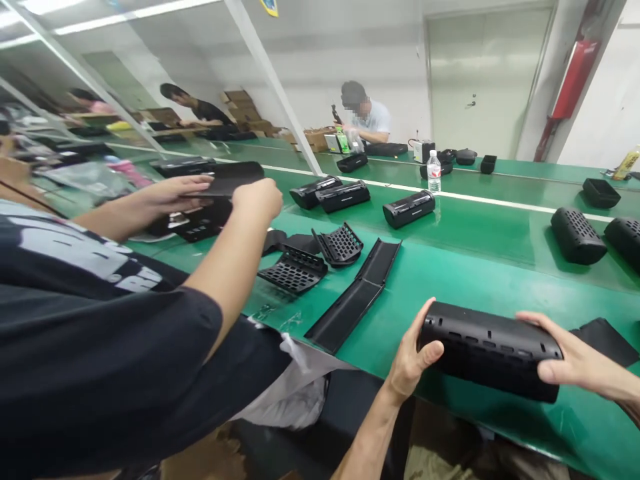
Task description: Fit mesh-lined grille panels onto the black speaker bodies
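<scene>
hands (413,357) hold black housing (493,350) (long axis crosswise)

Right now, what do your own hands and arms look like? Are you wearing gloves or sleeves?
My left hand and right hand are bare, with no gloves, and I can see no rings. My left forearm and right forearm show no sleeves, bands or cables.

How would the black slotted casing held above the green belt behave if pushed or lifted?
The black slotted casing probably rolls if pushed, being rounded. It looks stiff, keeping its shape between the left hand and right hand. Its matte surface seems grippy.
</scene>
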The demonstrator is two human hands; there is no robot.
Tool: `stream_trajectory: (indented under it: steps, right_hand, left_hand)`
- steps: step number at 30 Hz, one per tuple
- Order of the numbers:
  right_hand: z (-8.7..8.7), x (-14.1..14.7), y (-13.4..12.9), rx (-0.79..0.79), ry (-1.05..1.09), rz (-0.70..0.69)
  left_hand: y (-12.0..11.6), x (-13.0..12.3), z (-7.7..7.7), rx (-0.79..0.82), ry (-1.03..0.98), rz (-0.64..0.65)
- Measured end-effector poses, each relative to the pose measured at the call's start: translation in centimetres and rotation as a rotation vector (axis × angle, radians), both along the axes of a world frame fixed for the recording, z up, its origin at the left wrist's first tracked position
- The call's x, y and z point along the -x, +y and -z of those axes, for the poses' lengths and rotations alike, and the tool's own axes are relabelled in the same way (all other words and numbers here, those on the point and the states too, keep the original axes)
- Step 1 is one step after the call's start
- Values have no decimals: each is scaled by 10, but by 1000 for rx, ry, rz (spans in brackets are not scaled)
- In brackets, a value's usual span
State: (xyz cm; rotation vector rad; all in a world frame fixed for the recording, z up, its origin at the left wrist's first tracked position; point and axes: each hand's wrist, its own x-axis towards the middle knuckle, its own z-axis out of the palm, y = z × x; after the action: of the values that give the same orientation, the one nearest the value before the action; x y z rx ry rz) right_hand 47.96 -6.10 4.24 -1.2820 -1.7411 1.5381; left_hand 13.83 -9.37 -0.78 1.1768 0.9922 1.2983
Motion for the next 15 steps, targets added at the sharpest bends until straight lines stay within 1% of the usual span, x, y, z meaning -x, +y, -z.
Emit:
stream_trajectory:
  steps: [1, 3, 6, 8, 9, 11, 13, 15]
  right_hand:
    - [2, -3, -4, -35, -40, -34]
    - [10, -6, -10, -90, -116, -48]
    - [24, 0, -11, -104, -118, 31]
    - [30, 11, 1, -48, -33, 120]
    - [31, 18, 13, -11, 11, 175]
    - [27, 33, 48, 32, 63, 281]
    - [16, 42, 97, -17, 64, 348]
    - [1, 47, 148, -134, 71, 366]
  left_hand:
    - [1, 2, 4, -9, 3, -17]
    - [6, 5, 13, 7, 8, -17]
    - [20, 9, 21, 106, 18, 25]
    - [27, 8, 18, 160, 2, 14]
    - [28, 6, 14, 165, -11, -24]
    - [23, 3, 5, 132, -26, -153]
    - [9, 5, -3, 73, 31, -297]
    - [-10, 19, -5, 2, 180, -412]
